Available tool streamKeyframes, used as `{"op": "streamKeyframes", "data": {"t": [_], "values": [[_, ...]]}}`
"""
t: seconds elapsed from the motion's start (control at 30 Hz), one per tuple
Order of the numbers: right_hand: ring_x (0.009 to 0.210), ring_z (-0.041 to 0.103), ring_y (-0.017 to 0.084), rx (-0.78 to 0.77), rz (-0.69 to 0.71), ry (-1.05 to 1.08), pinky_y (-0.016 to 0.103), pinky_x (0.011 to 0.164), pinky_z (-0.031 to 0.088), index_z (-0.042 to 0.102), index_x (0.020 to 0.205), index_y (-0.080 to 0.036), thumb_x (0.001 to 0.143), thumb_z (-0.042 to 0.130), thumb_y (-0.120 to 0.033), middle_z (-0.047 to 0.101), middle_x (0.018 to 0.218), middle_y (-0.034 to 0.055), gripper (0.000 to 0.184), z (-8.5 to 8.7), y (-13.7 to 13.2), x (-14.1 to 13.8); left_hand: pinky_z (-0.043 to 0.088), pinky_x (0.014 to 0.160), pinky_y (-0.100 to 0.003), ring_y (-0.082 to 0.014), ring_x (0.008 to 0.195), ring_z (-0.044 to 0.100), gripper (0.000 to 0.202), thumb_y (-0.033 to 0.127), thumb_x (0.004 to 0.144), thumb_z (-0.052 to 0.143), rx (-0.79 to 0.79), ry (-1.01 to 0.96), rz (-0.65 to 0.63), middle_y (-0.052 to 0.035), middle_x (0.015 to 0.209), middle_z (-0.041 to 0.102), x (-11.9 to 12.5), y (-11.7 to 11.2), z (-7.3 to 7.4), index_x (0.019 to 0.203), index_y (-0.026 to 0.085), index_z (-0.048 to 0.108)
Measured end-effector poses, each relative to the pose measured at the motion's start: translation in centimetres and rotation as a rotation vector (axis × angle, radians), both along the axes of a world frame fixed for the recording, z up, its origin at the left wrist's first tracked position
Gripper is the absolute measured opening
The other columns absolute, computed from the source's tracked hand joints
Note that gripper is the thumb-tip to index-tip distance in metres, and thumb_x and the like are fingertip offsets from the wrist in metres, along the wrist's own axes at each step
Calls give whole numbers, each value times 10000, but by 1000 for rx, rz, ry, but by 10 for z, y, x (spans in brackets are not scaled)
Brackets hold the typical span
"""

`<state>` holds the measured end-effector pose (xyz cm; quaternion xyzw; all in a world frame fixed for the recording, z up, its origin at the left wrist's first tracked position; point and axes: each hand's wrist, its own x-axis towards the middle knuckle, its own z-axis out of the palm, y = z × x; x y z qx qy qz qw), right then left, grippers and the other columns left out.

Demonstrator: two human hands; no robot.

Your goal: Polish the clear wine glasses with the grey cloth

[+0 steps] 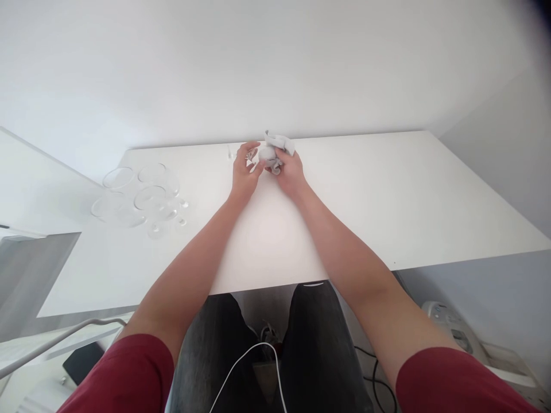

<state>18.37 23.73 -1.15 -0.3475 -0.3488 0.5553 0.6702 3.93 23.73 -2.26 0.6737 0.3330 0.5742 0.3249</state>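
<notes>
My left hand (246, 169) is curled around a clear glass (251, 155) near the far edge of the white table. A bunched light-grey cloth (270, 154) is gripped in my right hand (291, 169), pressed up against the glass. The cloth and my fingers hide much of the glass, so its full shape does not show. Just left of my left hand, a small transparent part (231, 152) shows; I cannot tell whether it belongs to the same glass.
Several clear glasses (150, 198) stand grouped at the left of the white table (430, 195). A pale wall (275, 69) rises behind it. Below lie a white cable (262, 345), black cables (374, 373) and a light-coloured appliance (447, 324) at right.
</notes>
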Motion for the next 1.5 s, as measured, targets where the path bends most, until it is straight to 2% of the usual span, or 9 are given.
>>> {"op": "streamKeyframes", "data": {"t": [0.1, 0.3, 0.5, 0.73, 1.0, 1.1, 1.23, 1.33, 1.5], "values": [[826, 685, 162, -3, 23, 38, 272, 659, 565, 639, 1003, -273, 815, 761, -433, 715, 897, -13, 275, 1, 0, 1, 568, 1022, -419, -297, 1369, 560, 603, 710, 866, 671, 43, 34, -53, -88, 1480, 562, 2, -5, 6, 1328, 336, 573], [1004, 681, 184, 138, -25, -102, 271, 766, 562, 680, 1080, -285, 794, 793, -477, 723, 1019, -13, 363, -1, -2, -4, 607, 809, -343, -225, 1041, 678, 533, 692, 889, 655, -109, -42, 127, -96, 1117, 684, 3, -8, 10, 1204, 267, 589], [763, 649, 152, 26, -82, -8, 267, 608, 513, 663, 999, -260, 805, 783, -482, 693, 895, -9, 317, -8, 8, 3, 545, 993, -370, -276, 1364, 539, 513, 635, 898, 685, 29, 132, 2, -109, 1538, 483, 2, -10, 8, 1288, 309, 615], [803, 664, 141, 153, -27, -118, 244, 622, 520, 686, 1027, -286, 788, 818, -480, 710, 944, -19, 335, -2, -3, -7, 572, 922, -347, -248, 1202, 633, 528, 671, 998, 464, -94, -2, 109, -114, 1335, 637, 1, -9, 9, 1341, 308, 634], [679, 628, 128, 10, -334, 118, 229, 518, 470, 614, 991, -286, 864, 706, -485, 685, 850, -24, 253, -20, 21, 21, 493, 1093, -400, -300, 1433, 513, 405, 598, 871, 727, -131, -51, -177, -90, 1508, 542, 5, -12, 12, 1097, 263, 752], [721, 643, 134, 62, -378, 74, 227, 533, 475, 619, 1015, -291, 884, 676, -524, 686, 867, -17, 274, -22, 23, 23, 560, 984, -386, -247, 1179, 692, 434, 652, 932, 587, -382, -308, -184, -83, 1242, 700, 4, -11, 14, 1052, 246, 685], [870, 680, 142, 128, -386, -26, 238, 645, 534, 653, 1077, -279, 877, 683, -564, 706, 973, 3, 350, -17, 18, 16, 617, 770, -415, -226, 736, 735, 616, 773, 938, 385, -792, -469, -422, -83, 906, 744, 3, -13, 26, 1125, 225, 597], [974, 690, 153, 160, -423, -31, 272, 759, 571, 659, 1145, -278, 889, 664, -564, 712, 1050, 15, 384, -13, 13, 14, 612, 730, -380, -204, 706, 721, 460, 594, 933, 535, -877, -466, -579, -94, 959, 765, 0, -20, 37, 1181, 212, 600], [1115, 676, 156, 223, -426, -93, 316, 924, 573, 657, 1262, -304, 899, 672, -538, 707, 1143, 20, 432, -10, 10, 17, 596, 800, -353, -166, 754, 714, 379, 346, 864, 693, -900, -464, -646, -114, 1027, 778, -5, -25, 39, 1193, 168, 634]]}}
